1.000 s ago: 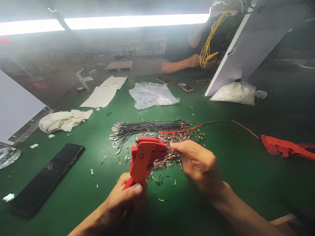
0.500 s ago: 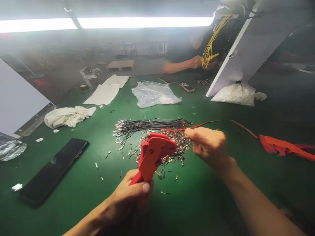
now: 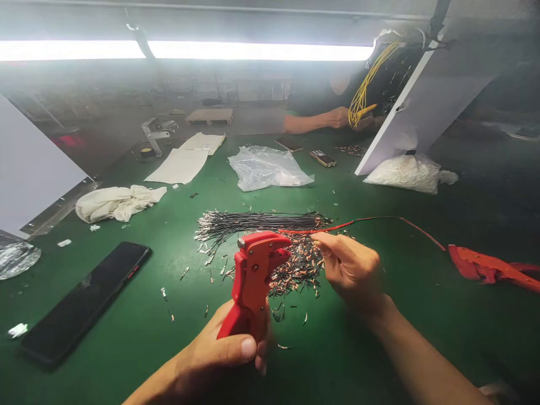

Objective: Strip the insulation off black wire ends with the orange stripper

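Observation:
My left hand point(image 3: 228, 343) is wrapped round the handles of a red wire stripper point(image 3: 255, 275), its head upright and jaws facing right. Close to the jaws, my right hand point(image 3: 350, 267) pinches a short black wire point(image 3: 304, 238) between thumb and forefinger; most of it is hidden by the fingers. Just beyond the tool lies a bundle of black wires point(image 3: 261, 221) with metal terminals at the left ends. A heap of short black wire pieces point(image 3: 297, 270) with bare copper ends lies below the bundle, partly behind the stripper.
A second red tool point(image 3: 485, 264) lies right, a thin red strip point(image 3: 379, 219) running towards it. A dark phone point(image 3: 86, 301), white cloth point(image 3: 120, 202), paper point(image 3: 179, 163), clear plastic bag point(image 3: 270, 169) and full white bag point(image 3: 405, 173) surround the work. Opposite, a person's hands point(image 3: 340, 117) hold yellow wires point(image 3: 365, 84).
The stripper has tilted more upright and shifted slightly left, its jaws looking wider apart. My right hand has moved a little left and down. The whole view has shifted slightly.

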A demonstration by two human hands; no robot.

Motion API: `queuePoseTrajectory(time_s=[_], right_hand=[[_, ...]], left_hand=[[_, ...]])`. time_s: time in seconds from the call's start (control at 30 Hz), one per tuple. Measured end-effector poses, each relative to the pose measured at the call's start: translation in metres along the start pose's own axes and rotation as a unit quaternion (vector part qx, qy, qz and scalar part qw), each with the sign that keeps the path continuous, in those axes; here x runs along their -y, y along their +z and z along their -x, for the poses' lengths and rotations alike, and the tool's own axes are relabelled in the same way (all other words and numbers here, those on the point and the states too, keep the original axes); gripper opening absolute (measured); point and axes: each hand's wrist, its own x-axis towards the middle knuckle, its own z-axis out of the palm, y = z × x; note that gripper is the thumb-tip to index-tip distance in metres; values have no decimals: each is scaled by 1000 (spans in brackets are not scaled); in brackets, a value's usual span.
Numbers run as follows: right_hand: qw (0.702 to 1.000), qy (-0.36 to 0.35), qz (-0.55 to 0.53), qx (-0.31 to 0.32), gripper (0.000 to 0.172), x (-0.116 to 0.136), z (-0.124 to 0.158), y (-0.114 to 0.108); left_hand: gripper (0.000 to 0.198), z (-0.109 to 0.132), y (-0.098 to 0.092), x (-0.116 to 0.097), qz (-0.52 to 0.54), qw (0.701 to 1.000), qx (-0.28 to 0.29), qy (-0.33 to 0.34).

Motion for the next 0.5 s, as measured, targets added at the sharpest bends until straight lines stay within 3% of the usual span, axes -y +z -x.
queuePoseTrajectory(time_s=[0.1,0.2,0.33,0.5], right_hand=[[999,-43,-18,5,19,12,1,1],[990,-130,-50,10,21,22,1,0],[999,21,29,-9,15,13,-3,-4],[996,29,82,25,11,0,-5,-2]], left_hand=[[37,1,-2,3,6,999,-27,22],[29,1,-3,4,34,995,-73,63],[26,1,-4,4,48,992,-87,80],[32,2,-4,12,66,992,-67,79]])
